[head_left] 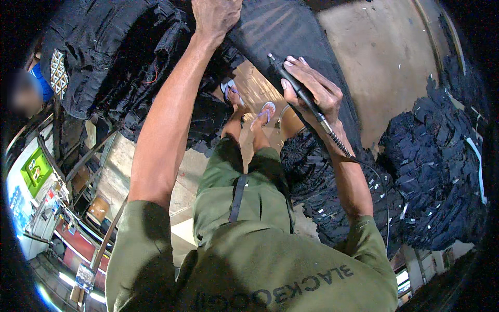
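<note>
In my right hand (314, 93) is a slim black rotary tool handpiece (301, 88), gripped somewhat like a pen. Its small metal tip points up and left, and a coiled cable sleeve with a thin black cord trails from its rear. Beneath the tip stretches a black denim trouser leg (283, 26) with pale, faded streaks; whether the tip touches the cloth I cannot tell. My left hand (215, 18) lies at the upper edge of the view, over the dark cloth. Its fingers are cut off by the frame.
Heaped black garments (119, 31) fill the left, one showing a patterned patch. Another black pile (431, 161) with small white tags rises at the right. A brown worn surface (384, 57) lies beyond the trouser leg. A blurred person (28, 93) is at the far left.
</note>
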Available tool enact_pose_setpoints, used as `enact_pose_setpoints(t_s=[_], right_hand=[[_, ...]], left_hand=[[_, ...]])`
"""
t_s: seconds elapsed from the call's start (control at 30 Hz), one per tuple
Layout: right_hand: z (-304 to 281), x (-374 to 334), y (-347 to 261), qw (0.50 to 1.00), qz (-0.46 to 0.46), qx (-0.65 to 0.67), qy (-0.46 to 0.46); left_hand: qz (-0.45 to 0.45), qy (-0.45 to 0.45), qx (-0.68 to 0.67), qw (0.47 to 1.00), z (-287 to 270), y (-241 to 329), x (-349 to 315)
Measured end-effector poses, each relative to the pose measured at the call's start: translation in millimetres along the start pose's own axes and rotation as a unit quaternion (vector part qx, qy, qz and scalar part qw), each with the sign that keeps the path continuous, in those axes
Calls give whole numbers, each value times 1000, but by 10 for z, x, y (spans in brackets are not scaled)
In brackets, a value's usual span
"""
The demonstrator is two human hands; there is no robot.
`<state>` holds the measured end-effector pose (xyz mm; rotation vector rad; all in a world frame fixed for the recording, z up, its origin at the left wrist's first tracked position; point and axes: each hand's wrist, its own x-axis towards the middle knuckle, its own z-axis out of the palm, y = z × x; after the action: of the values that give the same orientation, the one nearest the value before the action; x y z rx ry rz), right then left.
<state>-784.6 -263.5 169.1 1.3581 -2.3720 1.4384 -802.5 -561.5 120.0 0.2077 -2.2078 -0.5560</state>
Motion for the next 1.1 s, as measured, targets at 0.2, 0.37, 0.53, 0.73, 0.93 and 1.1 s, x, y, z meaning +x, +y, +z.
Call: enact_pose_setpoints(t_s=[0.2, 0.37, 0.53, 0.73, 0.93, 1.1], right_hand=[[57, 15, 33, 1000, -25, -9, 12], [53, 13, 33, 1000, -18, 2, -4], [43, 28, 23, 1000, -18, -4, -1], [50, 27, 25, 1000, -19, -5, 1], [49, 18, 51, 999, -28, 15, -15], [49, 5, 52, 1000, -17, -5, 0]], left_hand=[[44, -18, 9, 999, -10, -16, -22], [-29, 24, -131, 991, 36, -6, -29], [33, -31, 4, 999, 12, 0, 21], [-20, -22, 4, 1000, -35, 106, 56], [-58, -40, -3, 997, -54, 155, 77], [-6, 24, -49, 998, -35, 128, 76]])
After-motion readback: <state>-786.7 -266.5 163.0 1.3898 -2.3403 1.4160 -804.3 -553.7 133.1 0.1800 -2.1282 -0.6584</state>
